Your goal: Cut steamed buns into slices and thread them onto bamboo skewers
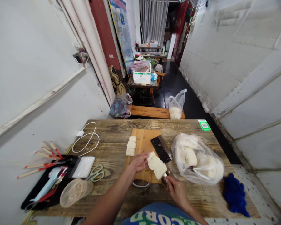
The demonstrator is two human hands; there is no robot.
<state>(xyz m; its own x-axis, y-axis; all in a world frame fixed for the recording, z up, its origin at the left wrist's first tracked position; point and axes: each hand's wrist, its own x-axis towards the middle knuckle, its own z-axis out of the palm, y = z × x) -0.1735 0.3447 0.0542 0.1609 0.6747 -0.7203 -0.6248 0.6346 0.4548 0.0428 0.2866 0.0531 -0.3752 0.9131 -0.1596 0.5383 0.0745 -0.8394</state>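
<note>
My left hand [141, 162] reaches over the wooden cutting board [144, 142], its fingers closed on the far left edge of a tilted row of white steamed bun slices [156, 165]. At the near end of that row, my right hand [176, 190] is closed around something narrow with a pale end; the slices and fingers hide most of it. A dark-bladed cleaver [161, 148] lies across the board's right edge, just beyond the held slices. Three more bun slices [131, 145] are lined up along the board's left edge.
A clear plastic bag of buns [196, 157] sits on the right, near a blue cloth [236, 194]. Leftward are green-handled scissors [96, 172], a plastic tub [76, 191], a black tray [35, 190] with red-tipped sticks [52, 150], and a white cable [97, 135].
</note>
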